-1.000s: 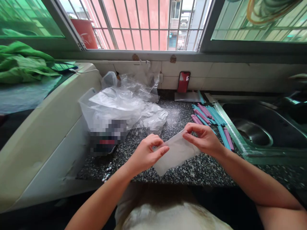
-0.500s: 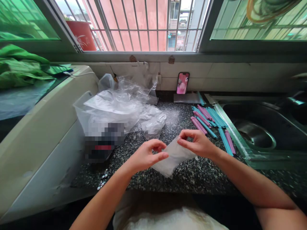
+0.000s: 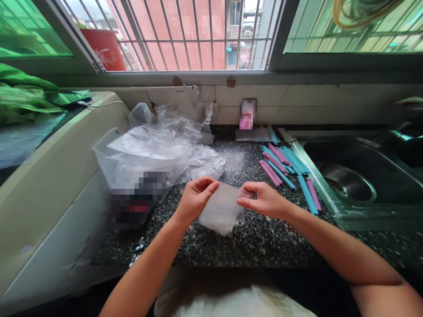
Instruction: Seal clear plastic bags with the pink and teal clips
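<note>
A small clear plastic bag (image 3: 220, 211) hangs between my hands over the speckled dark countertop (image 3: 264, 246). My left hand (image 3: 197, 197) pinches its upper left corner between thumb and fingers. At the upper right corner, my right hand (image 3: 261, 199) also grips the bag with thumb and fingertips. The bag's lower part hangs down, slightly wrinkled. To the right lie several pink and teal plastic sealing clips (image 3: 287, 160) in a loose pile.
A heap of clear plastic bags (image 3: 148, 149) covers the back left, with a blurred dark package (image 3: 139, 202) before it. A phone (image 3: 247, 113) leans on the tiled wall. At right is a metal sink (image 3: 346, 185); a pale appliance (image 3: 56, 176) stands left.
My left hand has moved up and now grips the bag's left corner; before, its fingers were looser. The bag has turned more upright and shifted left. My right hand has moved slightly left.
</note>
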Action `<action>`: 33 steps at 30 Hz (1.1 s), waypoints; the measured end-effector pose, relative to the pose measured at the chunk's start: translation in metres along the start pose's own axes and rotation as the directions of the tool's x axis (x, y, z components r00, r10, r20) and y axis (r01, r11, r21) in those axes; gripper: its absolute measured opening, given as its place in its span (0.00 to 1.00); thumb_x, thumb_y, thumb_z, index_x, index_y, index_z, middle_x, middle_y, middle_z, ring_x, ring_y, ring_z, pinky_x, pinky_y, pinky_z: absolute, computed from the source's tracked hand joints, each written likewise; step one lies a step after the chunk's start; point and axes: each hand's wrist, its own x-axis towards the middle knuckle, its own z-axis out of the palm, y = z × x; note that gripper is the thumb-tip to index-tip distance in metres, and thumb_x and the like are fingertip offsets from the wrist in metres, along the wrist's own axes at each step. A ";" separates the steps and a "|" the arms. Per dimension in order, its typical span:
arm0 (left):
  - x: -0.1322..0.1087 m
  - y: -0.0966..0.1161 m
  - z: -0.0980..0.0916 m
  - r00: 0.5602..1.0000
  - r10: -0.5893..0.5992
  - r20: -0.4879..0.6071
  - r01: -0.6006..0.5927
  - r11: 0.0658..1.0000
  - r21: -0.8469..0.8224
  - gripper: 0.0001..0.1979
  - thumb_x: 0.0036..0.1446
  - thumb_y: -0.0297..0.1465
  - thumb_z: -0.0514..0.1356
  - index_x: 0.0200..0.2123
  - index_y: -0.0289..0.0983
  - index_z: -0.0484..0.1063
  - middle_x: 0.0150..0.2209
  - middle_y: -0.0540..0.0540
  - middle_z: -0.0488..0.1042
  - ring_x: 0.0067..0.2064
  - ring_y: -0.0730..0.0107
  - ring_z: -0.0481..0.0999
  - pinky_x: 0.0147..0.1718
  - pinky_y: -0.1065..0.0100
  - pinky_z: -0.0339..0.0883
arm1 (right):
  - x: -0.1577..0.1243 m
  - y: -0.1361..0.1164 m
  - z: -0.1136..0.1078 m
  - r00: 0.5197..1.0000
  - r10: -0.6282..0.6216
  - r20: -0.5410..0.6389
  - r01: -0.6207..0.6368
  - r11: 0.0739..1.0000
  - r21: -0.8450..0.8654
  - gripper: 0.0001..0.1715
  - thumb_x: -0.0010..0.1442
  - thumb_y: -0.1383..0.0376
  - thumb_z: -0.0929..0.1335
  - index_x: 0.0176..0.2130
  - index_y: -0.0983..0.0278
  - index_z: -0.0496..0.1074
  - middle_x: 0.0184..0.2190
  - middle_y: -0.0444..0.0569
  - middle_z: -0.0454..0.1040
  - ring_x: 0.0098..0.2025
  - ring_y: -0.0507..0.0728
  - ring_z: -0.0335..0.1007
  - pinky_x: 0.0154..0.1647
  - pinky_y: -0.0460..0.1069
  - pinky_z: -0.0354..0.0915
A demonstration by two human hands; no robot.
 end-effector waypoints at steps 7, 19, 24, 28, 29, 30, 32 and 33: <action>-0.002 -0.017 -0.008 0.991 -0.039 -0.131 0.028 0.996 -0.085 0.17 0.44 0.43 0.63 0.22 0.34 0.68 0.21 0.52 0.64 0.25 0.77 0.62 0.25 0.75 0.58 | 0.003 0.006 0.007 0.998 -0.034 -0.049 0.035 0.999 0.007 0.13 0.54 0.64 0.64 0.22 0.67 0.66 0.18 0.41 0.61 0.23 0.47 0.55 0.24 0.44 0.53; -0.008 -0.022 -0.007 0.990 -0.141 0.017 0.142 0.987 -0.076 0.17 0.44 0.42 0.62 0.21 0.33 0.66 0.20 0.52 0.61 0.24 0.78 0.59 0.24 0.75 0.53 | 0.007 0.010 0.010 0.984 0.055 -0.169 -0.016 0.975 0.220 0.12 0.52 0.60 0.65 0.25 0.67 0.67 0.20 0.43 0.66 0.24 0.48 0.58 0.25 0.45 0.57; -0.009 -0.026 -0.008 0.987 -0.154 0.039 0.157 0.985 -0.077 0.16 0.46 0.42 0.62 0.22 0.33 0.66 0.21 0.52 0.61 0.26 0.77 0.59 0.25 0.74 0.53 | 0.009 0.016 0.013 0.978 0.050 -0.201 0.000 0.971 0.240 0.12 0.52 0.61 0.65 0.24 0.66 0.67 0.20 0.43 0.66 0.24 0.48 0.59 0.26 0.45 0.58; -0.008 -0.030 -0.007 0.986 -0.157 0.062 0.162 0.982 -0.096 0.17 0.45 0.43 0.62 0.25 0.33 0.66 0.23 0.52 0.62 0.26 0.77 0.59 0.25 0.75 0.54 | 0.010 0.021 0.016 0.973 0.046 -0.224 0.016 0.962 0.271 0.12 0.52 0.61 0.65 0.24 0.66 0.67 0.19 0.42 0.65 0.23 0.48 0.58 0.25 0.45 0.57; -0.008 -0.031 -0.006 0.984 -0.164 0.075 0.171 0.981 -0.094 0.18 0.44 0.44 0.62 0.25 0.33 0.66 0.23 0.52 0.62 0.26 0.77 0.59 0.25 0.75 0.53 | 0.010 0.022 0.016 0.972 0.049 -0.228 0.017 0.960 0.279 0.12 0.52 0.60 0.65 0.24 0.66 0.67 0.19 0.42 0.65 0.23 0.48 0.58 0.25 0.45 0.57; -0.008 -0.030 -0.006 0.981 -0.177 0.086 0.184 0.979 -0.086 0.18 0.44 0.44 0.62 0.25 0.34 0.66 0.22 0.53 0.61 0.25 0.78 0.58 0.24 0.75 0.53 | 0.011 0.024 0.015 0.971 0.054 -0.231 0.014 0.958 0.285 0.12 0.52 0.60 0.65 0.24 0.66 0.67 0.20 0.42 0.66 0.23 0.48 0.58 0.25 0.45 0.57; -0.008 -0.030 -0.004 0.975 -0.203 0.092 0.209 0.976 -0.060 0.18 0.44 0.44 0.62 0.23 0.34 0.64 0.21 0.54 0.59 0.24 0.79 0.56 0.23 0.75 0.51 | 0.013 0.027 0.015 0.971 0.066 -0.228 0.001 0.959 0.284 0.12 0.51 0.60 0.66 0.24 0.67 0.68 0.20 0.43 0.66 0.23 0.48 0.59 0.25 0.45 0.57; -0.009 -0.029 -0.004 0.973 -0.211 0.088 0.216 0.975 -0.047 0.19 0.44 0.44 0.62 0.22 0.34 0.63 0.21 0.54 0.58 0.23 0.79 0.55 0.22 0.75 0.50 | 0.014 0.029 0.015 0.972 0.071 -0.225 -0.005 0.960 0.279 0.12 0.51 0.60 0.66 0.24 0.67 0.68 0.20 0.43 0.66 0.23 0.48 0.59 0.26 0.45 0.57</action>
